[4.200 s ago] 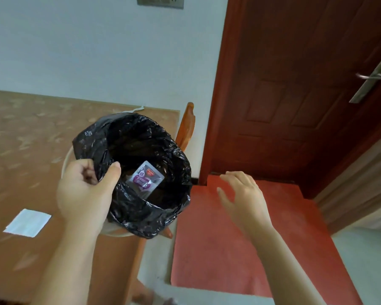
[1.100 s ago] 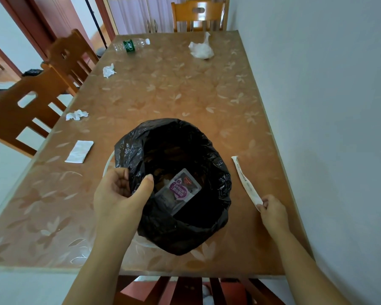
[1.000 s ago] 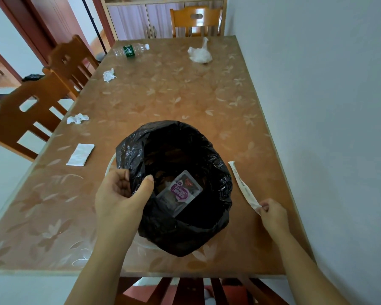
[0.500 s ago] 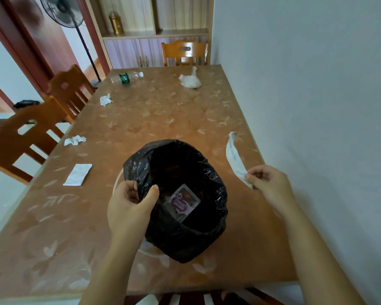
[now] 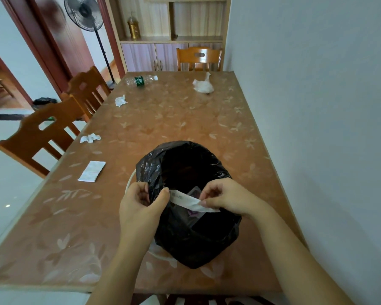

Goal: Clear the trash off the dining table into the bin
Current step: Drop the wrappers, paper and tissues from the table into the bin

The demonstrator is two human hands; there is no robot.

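A bin lined with a black bag (image 5: 185,245) is held over the brown dining table (image 5: 174,119). My left hand (image 5: 141,208) grips its near-left rim. My right hand (image 5: 224,197) pinches a long white paper wrapper (image 5: 189,201) across the bin's mouth. A purple and white packet (image 5: 194,213) lies inside the bin, partly hidden by the wrapper. Other trash lies on the table: a flat white napkin (image 5: 92,171), a crumpled tissue (image 5: 90,138), another crumpled tissue (image 5: 120,100), a plastic bottle (image 5: 141,80) on its side and a white wad (image 5: 203,85).
Two wooden chairs (image 5: 42,133) stand along the table's left side and one chair (image 5: 199,58) at the far end. A white wall (image 5: 317,106) runs along the right edge. A cabinet (image 5: 154,56) and a standing fan (image 5: 84,12) are behind.
My right hand picked the white wrapper off the table's right side and carried it left, over the bin's mouth. My left hand keeps its hold on the bin rim.
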